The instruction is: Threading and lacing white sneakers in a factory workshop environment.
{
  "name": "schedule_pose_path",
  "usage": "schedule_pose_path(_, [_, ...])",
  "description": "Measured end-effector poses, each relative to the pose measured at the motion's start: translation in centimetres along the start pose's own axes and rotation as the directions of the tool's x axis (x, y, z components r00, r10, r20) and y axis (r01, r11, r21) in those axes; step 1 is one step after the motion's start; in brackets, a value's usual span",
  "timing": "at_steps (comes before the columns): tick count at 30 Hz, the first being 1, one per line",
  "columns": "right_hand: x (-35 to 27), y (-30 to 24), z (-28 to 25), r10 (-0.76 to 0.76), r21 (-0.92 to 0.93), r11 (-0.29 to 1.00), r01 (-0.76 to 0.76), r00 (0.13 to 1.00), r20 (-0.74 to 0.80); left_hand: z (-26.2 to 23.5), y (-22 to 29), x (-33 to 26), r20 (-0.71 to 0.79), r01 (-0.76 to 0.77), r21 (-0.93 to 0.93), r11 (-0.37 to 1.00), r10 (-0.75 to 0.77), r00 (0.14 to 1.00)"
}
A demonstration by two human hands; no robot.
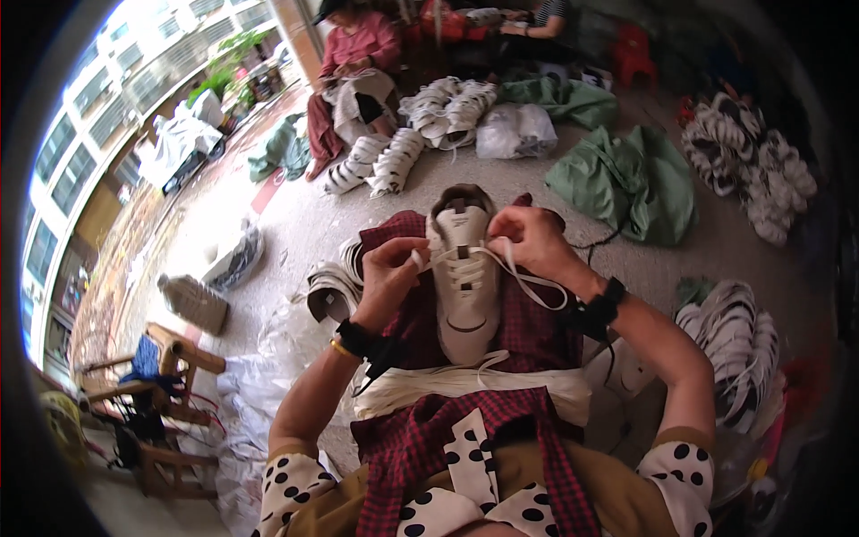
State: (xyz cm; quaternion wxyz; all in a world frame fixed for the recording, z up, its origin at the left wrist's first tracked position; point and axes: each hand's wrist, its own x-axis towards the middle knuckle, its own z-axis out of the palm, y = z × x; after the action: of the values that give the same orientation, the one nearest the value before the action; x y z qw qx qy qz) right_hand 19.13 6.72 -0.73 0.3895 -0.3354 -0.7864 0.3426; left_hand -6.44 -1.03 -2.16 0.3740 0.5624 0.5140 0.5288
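Head view showed a white shoe (465,286) lying on my lap, toe toward me, on red checked cloth (528,322). My left hand (389,268) was closed in a pinch grip on one end of the white lace (528,279) near the eyelets. My right hand (528,237) was closed on the other part of the lace by the shoe's opening, and a loop hung down on the right side. A bundle of laces (465,385) lay across my knees. I judged the lace could twist or slip from my fingers, because both holds were only at the fingertips.
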Motion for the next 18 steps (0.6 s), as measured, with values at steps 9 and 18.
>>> schedule_pose_path(9, [1.1,-3.5,-2.0,-0.092,-0.284,0.942,0.180,0.950,0.297,1.1,-1.5,0.4,-0.106,-0.225,0.048,0.973,0.229,0.968])
schedule_pose_path(18, [4.2,-5.3,-2.5,-0.306,-0.510,0.552,0.660,0.729,0.612,1.0,1.9,2.7,0.161,-0.376,0.345,0.860,0.341,0.926])
